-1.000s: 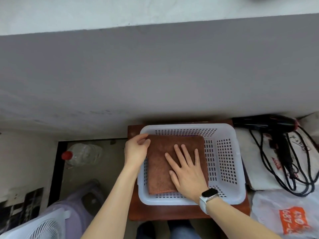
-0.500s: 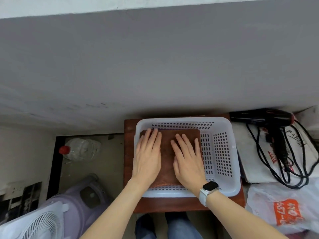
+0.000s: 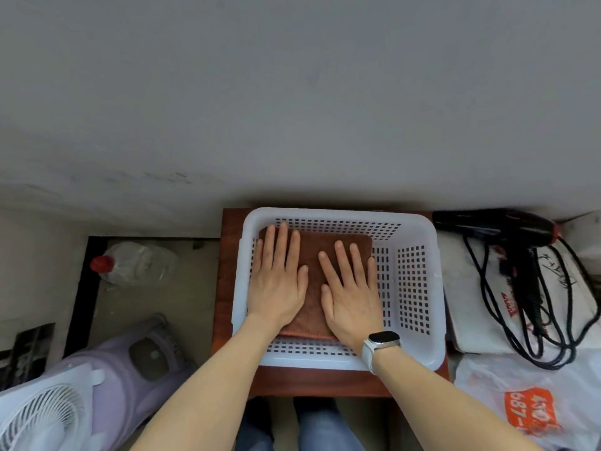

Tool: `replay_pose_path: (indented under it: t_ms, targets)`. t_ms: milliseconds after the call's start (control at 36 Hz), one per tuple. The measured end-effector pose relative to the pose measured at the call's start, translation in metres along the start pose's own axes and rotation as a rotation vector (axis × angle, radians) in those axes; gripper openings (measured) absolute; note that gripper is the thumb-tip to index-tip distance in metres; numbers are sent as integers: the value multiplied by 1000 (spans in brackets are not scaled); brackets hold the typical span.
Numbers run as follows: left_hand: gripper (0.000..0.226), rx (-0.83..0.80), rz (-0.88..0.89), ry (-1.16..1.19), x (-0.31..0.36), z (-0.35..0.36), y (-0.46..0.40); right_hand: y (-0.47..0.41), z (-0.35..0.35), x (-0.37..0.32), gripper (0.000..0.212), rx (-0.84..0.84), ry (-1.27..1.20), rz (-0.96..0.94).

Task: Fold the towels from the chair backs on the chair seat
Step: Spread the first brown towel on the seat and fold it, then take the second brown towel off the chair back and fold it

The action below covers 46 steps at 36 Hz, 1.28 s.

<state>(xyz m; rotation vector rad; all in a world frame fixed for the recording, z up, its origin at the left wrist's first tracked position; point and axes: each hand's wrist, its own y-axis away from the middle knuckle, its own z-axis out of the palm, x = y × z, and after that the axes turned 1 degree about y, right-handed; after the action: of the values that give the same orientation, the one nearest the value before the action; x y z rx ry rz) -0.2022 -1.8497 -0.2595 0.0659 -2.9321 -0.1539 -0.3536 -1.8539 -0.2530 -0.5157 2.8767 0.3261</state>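
Towel (image 3: 320, 252), brown and folded into a rectangle, lay flat on the floor of a white perforated basket (image 3: 419, 288), directly beneath both of our palms. Our left hand (image 3: 278, 284) rested on its left half with fingers straight and together, the fingertips reaching to the towel's far edge. Our right hand (image 3: 353, 294) lay just beside it on the right half, fingers likewise straight and slightly spread, the little finger running along the towel's right border. Neither hand curled round the cloth; both pressed down flat. A strip of brown cloth showed between the two hands, and the towel's orange-stitched near hem peeked out below our wrists. We wore a white watch (image 3: 382, 345) on the right wrist. To the right of our right hand the basket floor stood bare. The basket sat on a reddish-brown wooden seat (image 3: 227, 288). Further right of our right hand lay a black hair dryer (image 3: 497, 227) with its cord coiled over a white bag. Left of our left hand, well apart, a clear bottle (image 3: 136, 263) with a red cap lay on the floor, and nearer to us stood a white fan (image 3: 42, 415).
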Motion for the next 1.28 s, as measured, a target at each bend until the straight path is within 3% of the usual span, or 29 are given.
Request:
replay_pose_path:
  t_ms: [167, 278, 389, 500, 694, 833, 944, 1111, 1278]
  targets:
    - [58, -81, -6, -40, 5, -24, -2, 2, -20, -3, 52, -19, -21, -2]
    - [48, -56, 32, 4, 0, -54, 6, 3, -52, -17, 44, 72, -39, 10]
    - [53, 23, -105, 166, -11, -97, 36, 7, -90, -50, 42, 120, -118, 11]
    - [44, 133, -270, 293, -43, -142, 90, 20, -113, -104, 34, 91, -210, -204]
    - [37, 470, -652, 441, -98, -219, 275, 114, -132, -233, 37, -12, -270, -571]
    - [34, 576, -902, 394, -102, -228, 466, 235, -123, -319, 34, -104, -234, -852]
    - [35, 689, -1139, 360, -79, -220, 619, 345, -104, -375, 33, -239, -213, -1070]
    - [31, 810, -1472, 295, -28, -197, 805, 502, -76, -437, 16, -487, -87, -1401]
    - [32, 964, -1715, 277, 20, -169, 929, 631, -51, -479, 32, -608, 20, -1626]
